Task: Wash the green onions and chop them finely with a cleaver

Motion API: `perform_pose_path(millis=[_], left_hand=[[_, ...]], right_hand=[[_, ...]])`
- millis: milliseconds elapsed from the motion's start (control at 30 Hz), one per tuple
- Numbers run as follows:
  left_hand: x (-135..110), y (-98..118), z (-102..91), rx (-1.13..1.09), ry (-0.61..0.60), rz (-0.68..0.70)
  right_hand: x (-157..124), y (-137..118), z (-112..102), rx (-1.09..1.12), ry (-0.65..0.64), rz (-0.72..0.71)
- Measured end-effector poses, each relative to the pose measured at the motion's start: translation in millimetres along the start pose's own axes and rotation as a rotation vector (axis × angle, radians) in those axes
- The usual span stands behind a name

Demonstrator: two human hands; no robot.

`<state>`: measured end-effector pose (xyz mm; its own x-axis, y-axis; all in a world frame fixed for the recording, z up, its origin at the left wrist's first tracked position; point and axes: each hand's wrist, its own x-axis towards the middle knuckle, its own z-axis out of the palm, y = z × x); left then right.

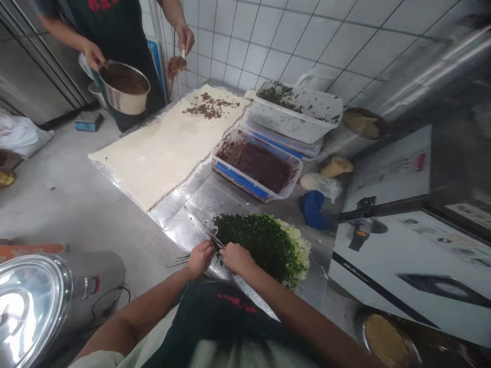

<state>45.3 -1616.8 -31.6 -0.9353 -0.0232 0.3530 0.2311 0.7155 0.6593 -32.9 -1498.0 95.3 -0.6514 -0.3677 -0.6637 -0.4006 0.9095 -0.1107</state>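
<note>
One view to work from, the head camera, and from my remote seat I log a steel bench (180, 204) running away from the wearer. Nearest the body sits a heap of chopped greens (261, 248), dark on top with a pale chopped fringe (301, 260) along its far edge. The left hand (200, 258) is curled closed around a bunch of thin green stalks (178, 259), whose uncut ends poke out to the left. The right hand (238, 259) lies just beside it, fingers bent over at the near edge of the heap. A narrow metal blade (215, 239) shows between the hands, but I cannot tell which hand grips it or whether the right hand is clamped on anything. Progress as it stands: the heap is chopped, those stalks are whole, and the dough sheet (161, 153) farther along the bench carries brown crumbs (210, 105) at its far end only, the rest bare. Beyond, a co-worker (111, 30) holds a steel pot (125, 88) of brown paste in one hand and a loaded spatula (177, 66) in the other, above the sheet's far end. To the right stand a blue-edged tub of dark paste (255, 166), a white tub with green traces (295, 110) and a blue cloth (312, 209).
</note>
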Motion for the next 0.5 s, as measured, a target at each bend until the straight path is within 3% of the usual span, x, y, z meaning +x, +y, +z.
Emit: perform_pose_path(millis=[100,300,500], left_hand=[[-4,-1,-1.8,-0.018,-0.004,-0.007],[-5,-2,0.9,-0.017,-0.001,-0.061],[-6,-2,1.0,0.028,0.032,-0.086]], right_hand=[[-1,9,2,-0.011,0.001,-0.037],[-1,18,16,-0.016,0.044,0.019],[-8,26,19,-0.021,-0.047,0.016]])
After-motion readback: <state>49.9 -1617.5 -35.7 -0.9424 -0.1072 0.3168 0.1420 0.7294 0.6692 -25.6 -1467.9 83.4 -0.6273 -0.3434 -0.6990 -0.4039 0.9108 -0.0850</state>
